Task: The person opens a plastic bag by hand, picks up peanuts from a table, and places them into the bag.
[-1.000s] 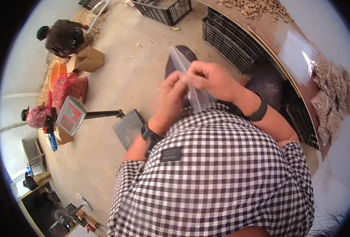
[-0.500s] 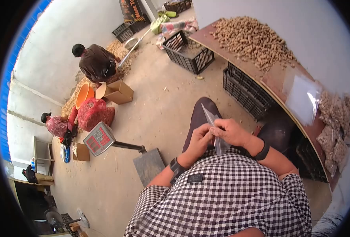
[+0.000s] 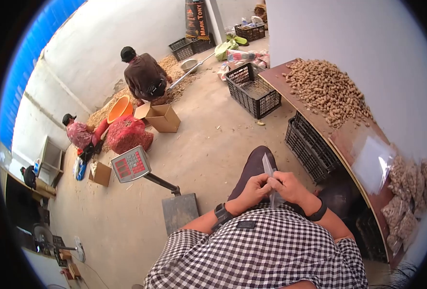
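Between my two hands, above my lap, is a clear plastic bag [image 3: 268, 166], seen nearly edge-on with its pointed end sticking up past my fingers. My left hand [image 3: 253, 190] pinches it from one side. Close against it, my right hand [image 3: 290, 187] grips the same bag, fingertips almost meeting the left ones. Part of the bag hangs below my fingers in front of the checked shirt. To my right, a table [image 3: 336, 137] carries a heap of peanuts [image 3: 326, 89], a stack of flat clear bags [image 3: 373, 161] and several filled bags of peanuts [image 3: 403, 202].
A platform scale [image 3: 181, 212] with a tilted display [image 3: 130, 164] stands at left. Black crates [image 3: 312, 149] sit under the table; another crate [image 3: 254, 91] stands beyond. Farther off are a red mesh sack [image 3: 129, 135], a cardboard box [image 3: 160, 118], an orange basin [image 3: 120, 109] and seated people [image 3: 146, 77].
The view has tilted up, so the room and my hands sit lower in the picture. Both hands still pinch the plastic bag close together.
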